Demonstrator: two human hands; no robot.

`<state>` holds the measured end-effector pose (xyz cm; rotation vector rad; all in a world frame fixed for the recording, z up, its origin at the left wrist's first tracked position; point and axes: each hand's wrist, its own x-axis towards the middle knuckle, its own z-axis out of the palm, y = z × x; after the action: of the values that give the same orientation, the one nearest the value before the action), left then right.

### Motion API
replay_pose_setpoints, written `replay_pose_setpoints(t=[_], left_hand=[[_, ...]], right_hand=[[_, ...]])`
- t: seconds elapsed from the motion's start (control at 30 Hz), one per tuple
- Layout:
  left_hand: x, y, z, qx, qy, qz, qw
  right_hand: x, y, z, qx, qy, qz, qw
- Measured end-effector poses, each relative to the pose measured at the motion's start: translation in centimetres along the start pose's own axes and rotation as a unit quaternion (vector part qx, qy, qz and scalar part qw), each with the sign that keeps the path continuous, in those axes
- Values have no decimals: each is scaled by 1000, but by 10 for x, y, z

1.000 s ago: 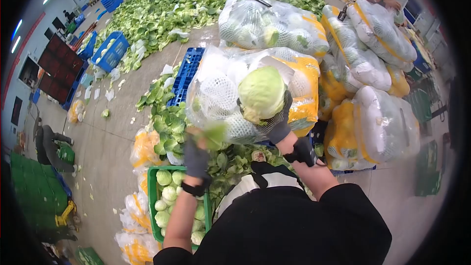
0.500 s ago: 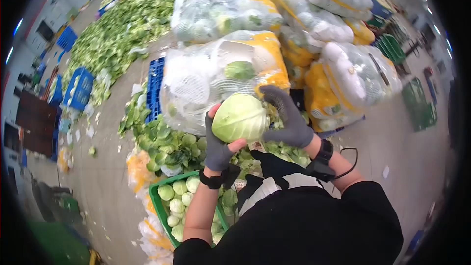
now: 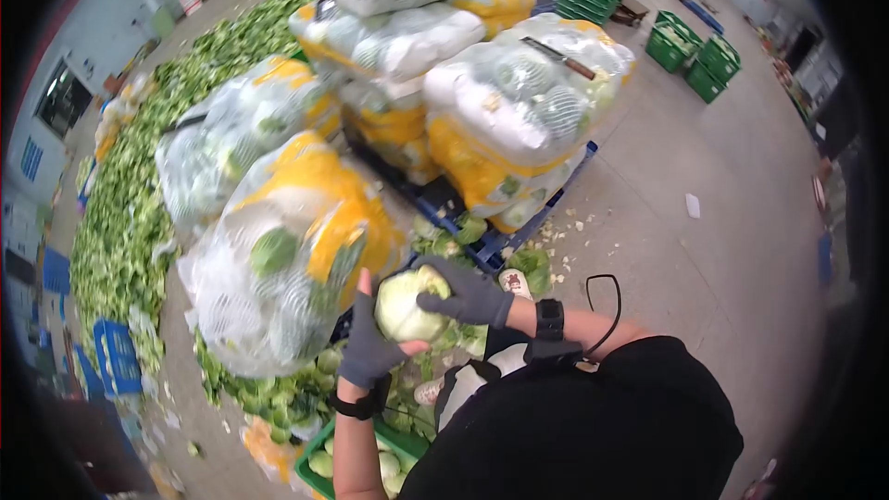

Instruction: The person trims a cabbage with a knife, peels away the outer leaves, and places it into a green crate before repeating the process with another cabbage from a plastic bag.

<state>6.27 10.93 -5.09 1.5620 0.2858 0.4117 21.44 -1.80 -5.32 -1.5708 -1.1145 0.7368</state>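
A pale green cabbage (image 3: 404, 309) is held between my two gloved hands in front of my body. My left hand (image 3: 369, 344) wraps its left side and underside, thumb and fingertips bare. From the right, my right hand (image 3: 470, 293) grips the cabbage with its fingers over the near face. Just beyond lies a big clear plastic bag (image 3: 222, 301) of net-wrapped cabbages, with one loose cabbage (image 3: 274, 252) showing on top. Below my left forearm a green crate (image 3: 308, 474) holds several cabbages, partly hidden by the arm.
Bags stand stacked on blue pallets (image 3: 567, 187); a knife (image 3: 558, 57) lies on the right bag (image 3: 519, 102). Cut leaves (image 3: 278, 398) cover the floor by my feet, and a large leaf heap (image 3: 120, 213) spreads left. Green crates (image 3: 674, 41) stand at back right.
My view has turned to the right, so the bags appear farther left. Both hands keep the cabbage, now turned, with my right hand closed onto it.
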Motion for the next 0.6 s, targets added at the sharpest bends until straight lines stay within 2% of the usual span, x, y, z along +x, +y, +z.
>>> replay_pose_setpoints(t=[0.03,0.07,0.13,0.2,0.23,0.27,0.3,0.33,0.37,0.4,0.47,0.5,0.53,0.57,0.6], left_hand=[[17,-3,18,-12,-39,-38,998],[36,-3,37,-23,-73,-76,994],[77,-25,78,-58,-62,-84,993],[124,-33,123,-219,-92,-150,960],[152,-64,143,-187,-109,-125,968],[173,-94,159,-152,-123,-114,974],[196,-97,179,-121,-112,-98,981],[227,-98,196,-87,-113,-80,987],[255,-96,209,5,-107,-65,992],[280,-89,220,97,-112,-52,988],[320,-57,242,240,-70,-46,967],[334,-51,251,286,-55,-40,956],[348,-48,259,328,-43,-30,943],[362,-60,267,347,-30,-6,937],[372,-76,272,356,-20,21,934]], right_hand=[[0,7,-19,21,-35,11,999],[-1,19,-44,3,-42,63,997],[6,43,-112,26,-146,50,988],[27,82,-208,6,-248,120,961],[44,122,-268,-262,-212,-80,938],[59,186,-345,-237,-102,81,963],[85,197,-397,-305,56,25,950],[112,199,-451,-356,227,-29,906],[129,225,-518,-587,160,24,793],[134,216,-540,-633,287,41,718],[143,222,-577,-616,219,239,718],[143,234,-580,-613,207,242,723],[146,247,-585,-553,174,283,764],[146,260,-592,-489,146,326,796],[149,282,-596,-462,144,346,804]])
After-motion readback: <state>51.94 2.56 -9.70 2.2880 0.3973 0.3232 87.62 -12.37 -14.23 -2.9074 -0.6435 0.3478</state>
